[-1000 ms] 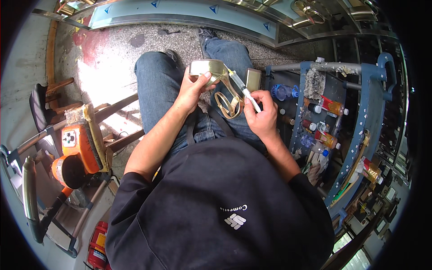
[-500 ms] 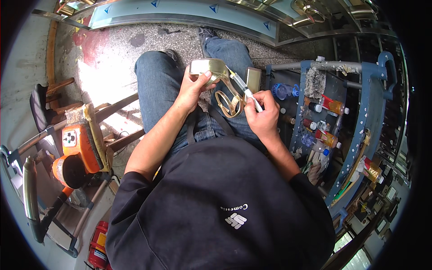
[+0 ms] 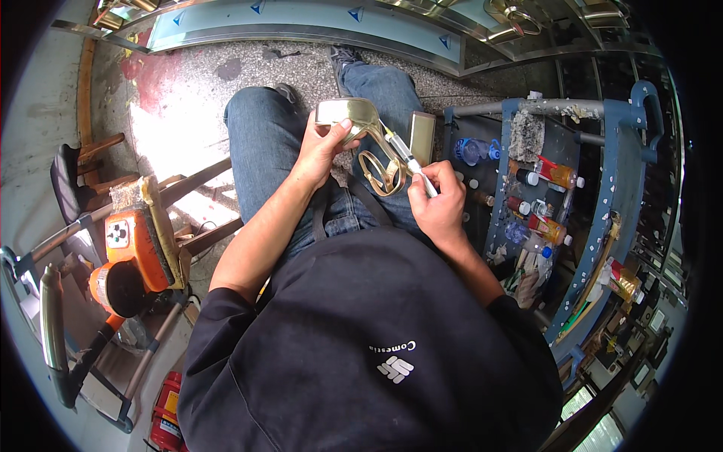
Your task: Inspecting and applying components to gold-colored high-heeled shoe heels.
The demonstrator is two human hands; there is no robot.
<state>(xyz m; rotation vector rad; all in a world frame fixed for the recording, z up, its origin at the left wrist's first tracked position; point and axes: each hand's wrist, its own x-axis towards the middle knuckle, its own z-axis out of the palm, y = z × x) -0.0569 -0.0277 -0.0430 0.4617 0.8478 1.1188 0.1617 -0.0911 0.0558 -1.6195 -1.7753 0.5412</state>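
Observation:
A shiny gold high-heeled sandal [image 3: 364, 114] with a thick sole is held over my lap. My left hand [image 3: 322, 149] is closed round its wide gold end, thumb pressed on top. The ankle strap [image 3: 379, 175] hangs in a loop toward me. In my right hand [image 3: 440, 200] a slim syringe [image 3: 399, 147] with a clear barrel and white rear part is pinched. The syringe's thin tip points up and left at the sandal's edge; whether it touches cannot be made out. Beside my right knee stands another gold, block-shaped piece [image 3: 422, 135].
On my right, a blue-framed cart [image 3: 595, 203] holds several bottles, among them a blue-tinted plastic bottle [image 3: 476, 151]. An orange machine [image 3: 135, 248] stands at left, with a red fire extinguisher [image 3: 167, 414] below it. Ahead runs a metal-framed rack [image 3: 301, 30].
My right hand has shifted slightly down with the syringe, and its fingers look more curled. My left hand and the sandal have hardly moved.

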